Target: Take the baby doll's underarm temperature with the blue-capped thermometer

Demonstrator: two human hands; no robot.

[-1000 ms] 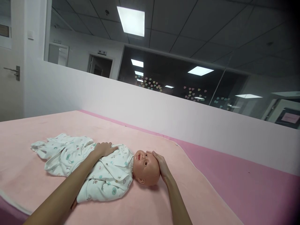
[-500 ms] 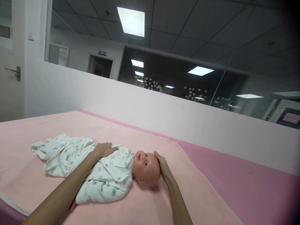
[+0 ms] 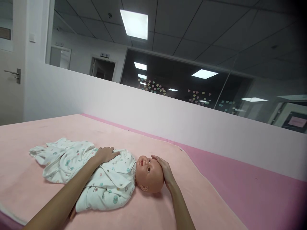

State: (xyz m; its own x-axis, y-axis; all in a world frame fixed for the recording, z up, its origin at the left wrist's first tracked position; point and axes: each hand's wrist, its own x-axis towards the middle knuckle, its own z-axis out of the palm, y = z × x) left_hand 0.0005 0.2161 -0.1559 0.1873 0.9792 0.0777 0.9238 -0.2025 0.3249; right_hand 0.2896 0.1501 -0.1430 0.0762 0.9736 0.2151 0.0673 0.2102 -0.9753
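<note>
A baby doll (image 3: 150,177) lies on its back on a pink blanket, its head to the right and its legs to the left. It wears a white outfit (image 3: 107,188) with small coloured prints. Across the doll's chest lies my left hand (image 3: 106,155), flat with the fingers stretched out, holding nothing. My right hand (image 3: 166,171) rests along the crown of the doll's head, its fingers extended and slightly curved over the top. One doll hand (image 3: 72,213) shows from the near sleeve, beside my left forearm.
The pink blanket (image 3: 192,198) covers most of a padded surface, with a darker pink strip (image 3: 240,166) on its right. A low white wall (image 3: 168,116) with glass above runs behind it. A door (image 3: 11,95) stands at the far left.
My right hand's fingers have slid a little further left over the top of the doll's head. My left hand stays on the chest.
</note>
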